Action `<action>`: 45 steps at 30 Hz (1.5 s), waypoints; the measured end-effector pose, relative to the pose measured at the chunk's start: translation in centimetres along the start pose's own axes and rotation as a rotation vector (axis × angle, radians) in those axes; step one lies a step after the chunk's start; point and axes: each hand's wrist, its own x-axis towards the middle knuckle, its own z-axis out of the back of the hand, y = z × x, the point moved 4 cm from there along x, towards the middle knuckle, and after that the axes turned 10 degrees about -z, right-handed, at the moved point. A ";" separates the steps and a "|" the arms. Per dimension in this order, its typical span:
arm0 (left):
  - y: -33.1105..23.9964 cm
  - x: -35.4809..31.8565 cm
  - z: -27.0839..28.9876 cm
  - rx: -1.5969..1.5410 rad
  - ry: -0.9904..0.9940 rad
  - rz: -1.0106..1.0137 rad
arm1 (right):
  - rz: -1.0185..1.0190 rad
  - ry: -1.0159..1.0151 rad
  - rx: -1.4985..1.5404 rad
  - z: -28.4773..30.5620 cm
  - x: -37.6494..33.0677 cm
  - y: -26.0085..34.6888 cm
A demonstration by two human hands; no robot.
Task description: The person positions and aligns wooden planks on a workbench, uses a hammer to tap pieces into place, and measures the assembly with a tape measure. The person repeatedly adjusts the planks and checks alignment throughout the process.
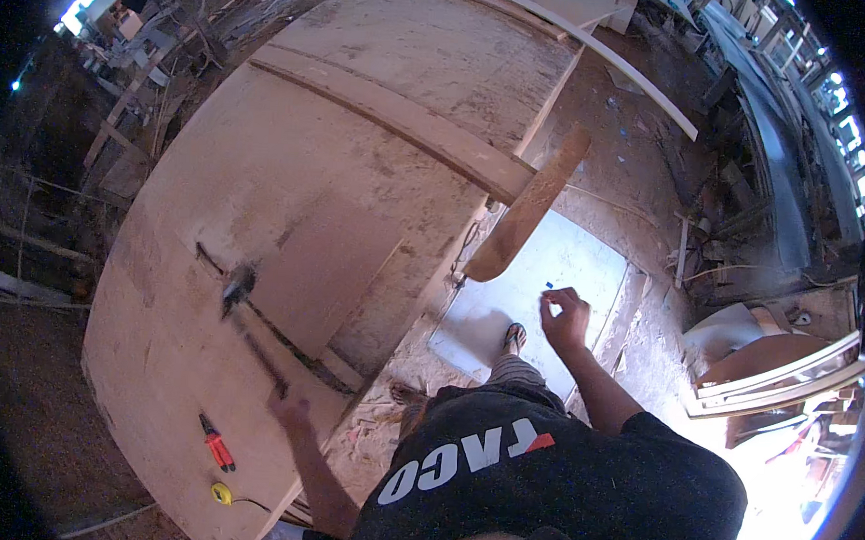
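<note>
Broad, dusty plywood workbench (292, 167) — crossed by a long wooden batten (391, 123) near the far end. Near the front edge, red-handled pliers (217, 446) and a yellow tape measure (221, 493) — just apart, flat on the board.

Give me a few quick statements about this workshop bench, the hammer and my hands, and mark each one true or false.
1. The left hand swings a hammer over the wooden workbench. True; the hammer is blurred with motion.
2. The right hand rests flat on the bench. False; it is off the bench edge, above the pale sheet on the floor, and pinches something small.
3. A red-handled tool lies on the near part of the bench. True.
4. The yellow tape measure lies at the far end of the bench. False; it sits near the bench's front edge, close to the red-handled tool.
5. A curved wooden piece sticks out past the bench's right edge. True.
</note>
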 end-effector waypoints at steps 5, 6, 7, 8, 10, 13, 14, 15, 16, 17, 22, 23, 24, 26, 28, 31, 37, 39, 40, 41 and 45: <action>-17.4 -12.5 -27.7 0.438 0.733 -0.106 | -0.557 0.624 0.873 0.7 5.9 0.6; -18.8 -14.0 -31.9 0.442 0.998 -0.300 | -0.717 0.684 1.172 2.2 7.6 1.9; -19.5 -15.5 -35.2 0.434 1.273 -0.496 | -0.887 0.725 1.466 3.6 9.1 2.5; -21.7 -16.2 -37.6 0.413 1.228 -0.660 | -0.929 0.560 1.554 5.4 11.1 1.6; -27.3 -18.3 -41.9 0.336 1.119 -1.012 | -1.040 0.131 1.653 5.0 14.8 -11.4; -26.1 -15.3 -44.6 0.200 0.824 -0.840 | -1.278 -0.229 1.699 11.1 19.3 -27.4; -26.9 -14.7 -45.4 0.405 0.740 -0.877 | -1.297 -0.319 1.673 13.8 19.7 -30.6; -26.1 -13.8 -45.8 0.391 0.690 -0.878 | -1.301 -0.349 1.645 15.4 20.2 -32.3; -24.6 -12.6 -46.2 0.390 0.645 -0.875 | -1.289 -0.340 1.626 16.2 20.8 -32.4; -23.3 -11.7 -46.5 0.385 0.607 -0.869 | -1.277 -0.338 1.600 16.9 20.9 -32.5; -22.4 -9.3 -51.4 0.518 0.606 -0.769 | -1.346 -0.138 1.652 13.3 25.1 -26.8; -22.6 -9.1 -52.6 0.571 0.612 -0.755 | -1.337 0.034 1.736 11.0 26.0 -27.6; -22.0 -8.5 -53.8 0.618 0.627 -0.725 | -1.320 0.324 1.828 9.2 27.4 -25.7; -21.0 -8.4 -56.8 0.681 0.697 -0.668 | -1.465 0.780 2.044 6.2 30.7 -22.5; -21.1 -7.3 -59.2 0.764 0.742 -0.648 | -1.316 0.883 1.758 5.4 34.5 -15.4; -23.8 -6.6 -61.2 0.954 0.722 -0.690 | -0.984 0.875 1.364 5.9 39.9 -6.1; -19.7 -5.4 -62.0 0.818 0.622 -0.601 | -0.444 0.989 0.503 -2.9 46.5 -8.9; -17.7 -5.8 -62.1 0.820 0.647 -0.550 | -0.471 1.088 0.440 -6.6 48.2 -8.0; -19.3 -5.8 -62.2 0.825 0.624 -0.525 | -0.423 1.121 0.431 -8.3 49.3 -7.2; -19.5 -6.3 -62.5 0.833 0.576 -0.492 | -0.374 1.155 0.422 -10.1 50.6 -6.6; -18.4 -9.0 -60.8 0.931 0.241 -0.245 | 0.173 1.352 0.154 -14.2 54.5 2.3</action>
